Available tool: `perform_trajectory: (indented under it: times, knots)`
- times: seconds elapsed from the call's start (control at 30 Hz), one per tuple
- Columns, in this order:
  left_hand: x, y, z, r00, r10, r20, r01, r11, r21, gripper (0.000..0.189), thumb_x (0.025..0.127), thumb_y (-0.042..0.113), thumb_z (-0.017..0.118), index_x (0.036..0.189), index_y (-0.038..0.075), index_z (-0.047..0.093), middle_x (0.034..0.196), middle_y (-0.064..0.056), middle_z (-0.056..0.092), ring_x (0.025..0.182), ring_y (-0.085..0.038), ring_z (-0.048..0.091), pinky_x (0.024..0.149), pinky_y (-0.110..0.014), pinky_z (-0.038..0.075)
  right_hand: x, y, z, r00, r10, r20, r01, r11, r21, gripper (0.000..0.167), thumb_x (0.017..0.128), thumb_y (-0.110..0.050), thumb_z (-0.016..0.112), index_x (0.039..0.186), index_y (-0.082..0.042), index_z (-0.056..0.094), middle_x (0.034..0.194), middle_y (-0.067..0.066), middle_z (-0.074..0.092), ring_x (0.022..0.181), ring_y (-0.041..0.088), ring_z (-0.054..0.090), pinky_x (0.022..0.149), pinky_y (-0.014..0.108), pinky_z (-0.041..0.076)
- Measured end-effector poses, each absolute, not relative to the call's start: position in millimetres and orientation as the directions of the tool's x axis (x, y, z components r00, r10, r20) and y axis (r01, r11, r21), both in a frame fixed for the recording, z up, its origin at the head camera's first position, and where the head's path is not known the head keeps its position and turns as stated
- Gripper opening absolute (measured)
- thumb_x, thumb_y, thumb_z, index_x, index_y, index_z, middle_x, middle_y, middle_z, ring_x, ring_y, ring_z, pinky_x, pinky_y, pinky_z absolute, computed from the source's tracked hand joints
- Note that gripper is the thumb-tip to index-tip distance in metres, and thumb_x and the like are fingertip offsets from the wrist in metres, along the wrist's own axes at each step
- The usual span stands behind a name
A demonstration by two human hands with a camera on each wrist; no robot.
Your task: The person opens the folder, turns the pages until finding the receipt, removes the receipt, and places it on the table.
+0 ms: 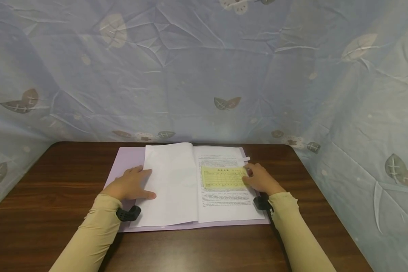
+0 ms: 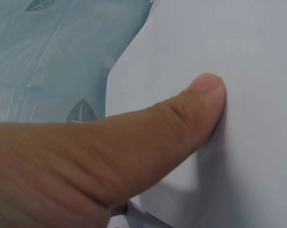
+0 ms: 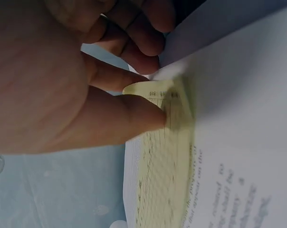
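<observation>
A yellow printed slip [image 1: 221, 178] with a ruled grid lies over the text of the right-hand page [image 1: 229, 209] of an open document. My right hand [image 1: 261, 179] pinches the slip's right end between thumb and finger; the right wrist view shows the thumb [image 3: 138, 118] on top of the slip [image 3: 157, 156]. My left hand [image 1: 129, 185] rests at the left edge of the blank white page [image 1: 171, 185], its fingers spread. In the left wrist view the left thumb [image 2: 181, 114] is straight over the white paper [image 2: 257, 95].
Beneath the pages is a lilac folder [image 1: 130, 155], flat on the dark wooden table [image 1: 64, 177]. A small white tab [image 1: 246, 159] sticks out at the folder's right edge. Patterned blue-grey cloth [image 1: 204, 75] hangs behind and beside the table.
</observation>
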State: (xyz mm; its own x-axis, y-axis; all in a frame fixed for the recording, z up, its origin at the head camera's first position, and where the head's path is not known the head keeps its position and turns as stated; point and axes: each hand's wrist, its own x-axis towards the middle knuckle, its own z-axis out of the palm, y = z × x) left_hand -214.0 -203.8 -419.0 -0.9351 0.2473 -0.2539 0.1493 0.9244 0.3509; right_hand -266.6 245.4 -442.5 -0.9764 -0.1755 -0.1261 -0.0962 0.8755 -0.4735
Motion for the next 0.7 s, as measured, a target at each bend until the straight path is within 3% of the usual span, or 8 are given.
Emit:
perform_trajectory:
  times: [0.23,0.37,0.6,0.7]
  knots:
    - [-214,-204,-418,-0.934,0.248,-0.256,0.147,0.922,0.357,0.107,0.079,0.06,0.083,0.157,0.001,0.039,0.16,-0.039,0.024,0.146,-0.062,0.022,0.102,-0.087,0.022,-263,245,-441,-0.99,-0.126,-0.069,-0.07,0.846,-0.529,0.024,0.099,-0.02,0.065,0.118,-0.005,0.069,0.111,0.012,0.061,0.1,0.029,0.056,0.084,0.042,0.047]
    - [-216,-205,-421,-0.934,0.252,-0.254,0.151,0.922,0.357,0.108,0.079,0.061,0.082,0.157,0.001,0.039,0.16,-0.039,0.024,0.146,-0.062,0.022,0.101,-0.088,0.022,-262,245,-439,-0.992,-0.127,-0.006,-0.103,0.834,-0.542,0.017,0.1,-0.02,0.065,0.108,-0.007,0.072,0.108,0.012,0.064,0.1,0.03,0.056,0.085,0.045,0.048]
    - [-217,-205,-422,-0.935,0.25,-0.253,0.152,0.923,0.352,0.108,0.079,0.061,0.082,0.157,0.001,0.039,0.161,-0.038,0.024,0.146,-0.062,0.022,0.102,-0.087,0.022,-262,241,-434,-0.994,-0.078,0.076,-0.108,0.797,-0.594,0.025,0.102,-0.023,0.064,0.117,-0.007,0.076,0.13,0.016,0.068,0.123,0.035,0.06,0.105,0.056,0.046]
    - [-215,-204,-419,-0.934,0.244,-0.26,0.144,0.925,0.35,0.107,0.079,0.06,0.083,0.157,0.001,0.038,0.161,-0.038,0.023,0.146,-0.062,0.021,0.102,-0.087,0.022,-261,239,-432,-0.995,-0.04,0.092,-0.09,0.768,-0.635,0.029,0.103,-0.026,0.065,0.121,-0.007,0.075,0.128,0.014,0.071,0.121,0.033,0.062,0.103,0.054,0.048]
